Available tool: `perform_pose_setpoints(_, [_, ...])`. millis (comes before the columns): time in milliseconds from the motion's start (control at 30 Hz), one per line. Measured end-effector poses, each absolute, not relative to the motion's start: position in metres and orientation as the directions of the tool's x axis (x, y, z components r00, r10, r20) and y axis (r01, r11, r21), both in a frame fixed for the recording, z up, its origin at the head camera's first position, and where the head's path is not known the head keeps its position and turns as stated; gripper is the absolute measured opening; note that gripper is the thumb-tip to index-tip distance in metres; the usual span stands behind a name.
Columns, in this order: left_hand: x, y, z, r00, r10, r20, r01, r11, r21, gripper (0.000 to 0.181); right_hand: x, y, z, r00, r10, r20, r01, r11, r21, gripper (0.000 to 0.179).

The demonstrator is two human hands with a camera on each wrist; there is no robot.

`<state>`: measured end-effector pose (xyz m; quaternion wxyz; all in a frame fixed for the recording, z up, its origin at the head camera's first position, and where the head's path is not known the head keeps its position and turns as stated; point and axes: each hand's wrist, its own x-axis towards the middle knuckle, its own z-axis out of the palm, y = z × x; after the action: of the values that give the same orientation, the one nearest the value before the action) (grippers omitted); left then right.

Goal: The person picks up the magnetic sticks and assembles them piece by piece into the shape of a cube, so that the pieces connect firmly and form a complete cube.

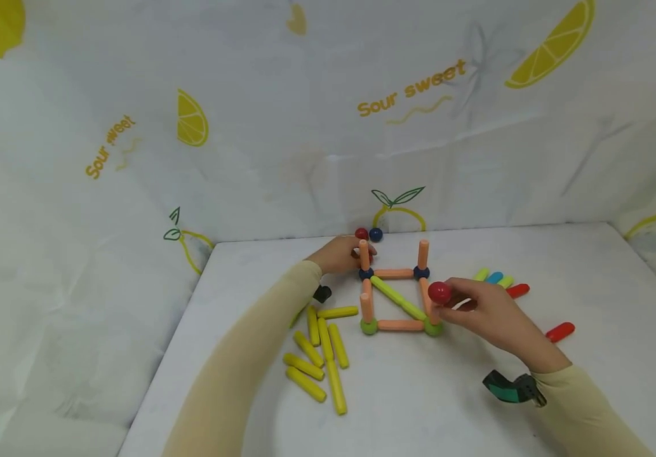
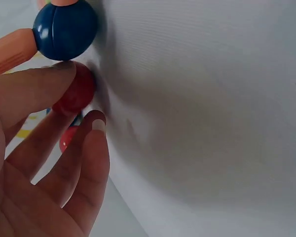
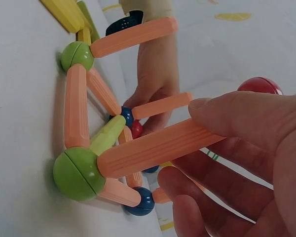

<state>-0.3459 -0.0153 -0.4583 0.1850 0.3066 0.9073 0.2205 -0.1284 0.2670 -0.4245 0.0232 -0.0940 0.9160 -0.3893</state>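
Note:
A square frame of orange sticks (image 1: 400, 325) lies on the table, with two green balls (image 1: 369, 326) at its front corners and two blue balls (image 1: 421, 273) at its back ones. One upright orange stick rises from each corner, and a light green stick (image 1: 399, 298) runs diagonally across. My left hand (image 1: 336, 255) pinches a red ball (image 2: 80, 91) low beside the back-left blue ball. At the front right, my right hand (image 1: 490, 312) grips the upright orange stick (image 3: 160, 148) between thumb and fingers. Another red ball (image 1: 439, 292) tops that stick.
Several yellow sticks (image 1: 335, 387) lie loose to the left of the frame. Red (image 1: 560, 332), blue (image 1: 495, 278) and green sticks lie to its right. A loose red ball (image 1: 361, 233) and blue ball (image 1: 376, 235) sit at the back against the printed cloth.

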Motion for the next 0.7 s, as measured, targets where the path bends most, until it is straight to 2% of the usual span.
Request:
perform_pose_setpoints(100, [-0.345, -0.028, -0.461, -0.754, 0.627, -0.193, 0.474, 0.724, 0.501, 0.025, -0.129, 0.264, -0.423, -0.982, -0.188, 0.023, -0.149, 0.691, -0.708, 0.033])
perform_pose_setpoints(233, [-0.336, -0.054, -0.460, -0.794, 0.578, -0.190, 0.420, 0.747, 0.515, 0.028, -0.130, 0.262, -0.423, -0.982, -0.188, 0.010, -0.141, 0.701, -0.699, 0.037])
perform_pose_setpoints(367, [-0.308, -0.080, -0.440, -0.867, 0.484, -0.119, 0.333, 0.740, 0.585, 0.037, -0.131, 0.262, -0.424, -0.980, -0.199, 0.018, -0.155, 0.701, -0.697, 0.037])
perform_pose_setpoints(467, [-0.277, -0.089, -0.420, -0.887, 0.460, -0.039, 0.316, 0.666, 0.675, 0.039, -0.131, 0.263, -0.425, -0.978, -0.208, 0.028, -0.168, 0.698, -0.696, 0.035])
perform_pose_setpoints(567, [-0.248, -0.088, -0.405, -0.845, 0.534, 0.040, 0.387, 0.557, 0.735, 0.039, -0.132, 0.264, -0.426, -0.977, -0.213, 0.032, -0.174, 0.697, -0.695, 0.035])
perform_pose_setpoints(700, [-0.223, -0.080, -0.393, -0.730, 0.675, 0.111, 0.512, 0.431, 0.743, 0.039, -0.133, 0.262, -0.427, -0.976, -0.214, 0.026, -0.172, 0.698, -0.695, 0.036])
